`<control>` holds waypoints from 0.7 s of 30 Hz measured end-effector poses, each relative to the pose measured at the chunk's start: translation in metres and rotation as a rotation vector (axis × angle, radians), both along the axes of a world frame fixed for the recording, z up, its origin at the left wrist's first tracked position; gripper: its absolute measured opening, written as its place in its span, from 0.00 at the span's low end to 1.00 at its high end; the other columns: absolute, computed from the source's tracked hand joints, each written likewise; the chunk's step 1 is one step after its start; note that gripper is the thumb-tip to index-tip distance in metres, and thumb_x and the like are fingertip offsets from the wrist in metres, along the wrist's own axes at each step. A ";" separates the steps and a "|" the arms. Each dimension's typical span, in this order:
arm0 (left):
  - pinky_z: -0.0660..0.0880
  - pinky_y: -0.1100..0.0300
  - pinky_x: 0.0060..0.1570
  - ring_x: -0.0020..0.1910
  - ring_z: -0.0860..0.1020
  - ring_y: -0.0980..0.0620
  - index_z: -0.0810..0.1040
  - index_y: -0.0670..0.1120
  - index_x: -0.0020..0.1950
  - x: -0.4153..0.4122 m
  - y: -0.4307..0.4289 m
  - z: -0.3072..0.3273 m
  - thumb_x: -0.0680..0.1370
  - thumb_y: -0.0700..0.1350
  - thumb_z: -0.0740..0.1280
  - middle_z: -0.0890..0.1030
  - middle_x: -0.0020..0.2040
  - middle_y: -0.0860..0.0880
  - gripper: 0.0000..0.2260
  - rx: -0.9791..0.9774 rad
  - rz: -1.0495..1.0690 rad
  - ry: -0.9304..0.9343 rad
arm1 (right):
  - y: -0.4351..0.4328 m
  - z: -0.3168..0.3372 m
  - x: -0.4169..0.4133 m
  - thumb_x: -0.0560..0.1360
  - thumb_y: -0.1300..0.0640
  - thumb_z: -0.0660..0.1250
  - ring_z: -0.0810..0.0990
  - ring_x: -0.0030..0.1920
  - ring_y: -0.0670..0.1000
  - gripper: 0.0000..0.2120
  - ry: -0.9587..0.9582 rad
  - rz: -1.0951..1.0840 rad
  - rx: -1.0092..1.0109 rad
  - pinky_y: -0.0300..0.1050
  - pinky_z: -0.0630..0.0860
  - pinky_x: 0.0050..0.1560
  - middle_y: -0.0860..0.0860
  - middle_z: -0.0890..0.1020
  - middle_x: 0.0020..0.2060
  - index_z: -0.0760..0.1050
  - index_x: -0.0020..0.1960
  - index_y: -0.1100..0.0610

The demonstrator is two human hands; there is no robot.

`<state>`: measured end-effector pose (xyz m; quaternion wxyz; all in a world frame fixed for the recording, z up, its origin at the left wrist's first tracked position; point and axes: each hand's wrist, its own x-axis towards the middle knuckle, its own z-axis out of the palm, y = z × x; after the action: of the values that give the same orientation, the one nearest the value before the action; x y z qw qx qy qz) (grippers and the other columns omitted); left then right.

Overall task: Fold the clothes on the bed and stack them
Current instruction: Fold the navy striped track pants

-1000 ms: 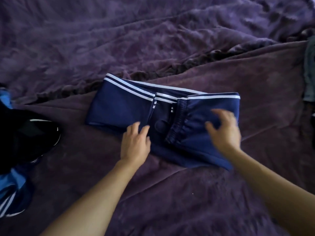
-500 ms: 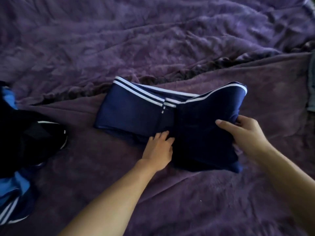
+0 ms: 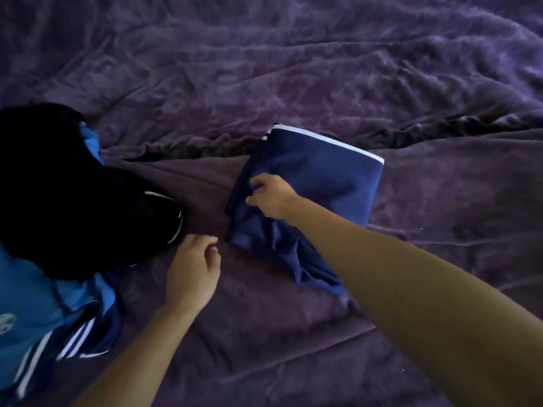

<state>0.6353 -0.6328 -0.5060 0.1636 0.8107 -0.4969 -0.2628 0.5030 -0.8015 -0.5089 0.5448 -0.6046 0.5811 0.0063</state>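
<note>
In the middle of the bed (image 3: 264,69), a little toward 2 o'clock, lie the folded navy pants (image 3: 329,177). I think the loose corner at 5 o'clock should be tucked in and the fold pressed flat before it goes to the pile (image 3: 58,186) at 9 o'clock. My right hand (image 3: 271,196) pinches the pants' 9 o'clock edge. My left hand (image 3: 192,267), at 7 o'clock, is loosely curled and holds nothing.
</note>
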 end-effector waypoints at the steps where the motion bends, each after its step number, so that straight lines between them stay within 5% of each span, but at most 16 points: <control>1: 0.74 0.48 0.54 0.55 0.76 0.44 0.78 0.43 0.59 0.000 -0.006 -0.001 0.78 0.41 0.63 0.76 0.56 0.46 0.11 -0.015 0.004 0.009 | 0.005 -0.001 -0.003 0.74 0.57 0.69 0.78 0.50 0.54 0.20 -0.035 -0.025 0.001 0.48 0.78 0.50 0.54 0.80 0.56 0.73 0.66 0.56; 5: 0.73 0.46 0.56 0.57 0.74 0.41 0.76 0.42 0.61 -0.013 -0.047 0.002 0.78 0.50 0.60 0.75 0.57 0.42 0.17 -0.147 -0.069 0.046 | 0.018 0.006 -0.060 0.75 0.58 0.67 0.81 0.47 0.48 0.13 0.027 -0.159 -0.337 0.43 0.76 0.52 0.48 0.84 0.48 0.78 0.59 0.53; 8: 0.72 0.45 0.58 0.59 0.73 0.39 0.73 0.42 0.65 -0.025 -0.104 0.002 0.77 0.55 0.61 0.75 0.59 0.40 0.22 -0.190 -0.168 0.039 | 0.001 0.018 -0.118 0.74 0.55 0.69 0.77 0.58 0.55 0.16 0.278 -0.214 -0.599 0.49 0.72 0.58 0.52 0.80 0.56 0.77 0.61 0.53; 11: 0.67 0.47 0.64 0.66 0.69 0.39 0.63 0.44 0.73 -0.033 -0.170 -0.002 0.73 0.59 0.69 0.70 0.67 0.39 0.34 -0.007 -0.120 0.151 | -0.043 0.014 -0.167 0.70 0.47 0.74 0.69 0.66 0.61 0.32 0.531 -0.243 -0.453 0.55 0.68 0.63 0.58 0.72 0.65 0.68 0.70 0.54; 14: 0.61 0.53 0.71 0.73 0.63 0.45 0.50 0.47 0.78 -0.040 -0.224 -0.013 0.67 0.63 0.73 0.61 0.76 0.44 0.49 0.204 -0.014 0.363 | -0.071 -0.001 -0.187 0.65 0.45 0.78 0.71 0.66 0.57 0.44 0.430 -0.325 -0.205 0.47 0.71 0.62 0.56 0.71 0.68 0.62 0.74 0.55; 18: 0.64 0.52 0.71 0.73 0.64 0.49 0.49 0.51 0.78 -0.049 -0.259 -0.027 0.61 0.57 0.80 0.61 0.76 0.49 0.55 0.175 0.005 0.395 | -0.085 -0.016 -0.185 0.62 0.50 0.81 0.74 0.63 0.50 0.42 0.240 -0.286 -0.145 0.41 0.73 0.58 0.50 0.75 0.63 0.68 0.71 0.54; 21: 0.65 0.55 0.70 0.71 0.67 0.50 0.57 0.46 0.77 -0.043 -0.256 -0.018 0.62 0.50 0.81 0.65 0.74 0.48 0.50 0.142 -0.090 0.261 | -0.072 -0.005 -0.184 0.60 0.54 0.82 0.80 0.52 0.47 0.31 0.113 -0.154 -0.160 0.42 0.78 0.50 0.48 0.82 0.51 0.77 0.61 0.50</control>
<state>0.5923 -0.8891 -0.5239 0.1573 0.7561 -0.4874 -0.4073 0.3194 -0.8739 -0.5140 0.4602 -0.5982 0.6543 -0.0478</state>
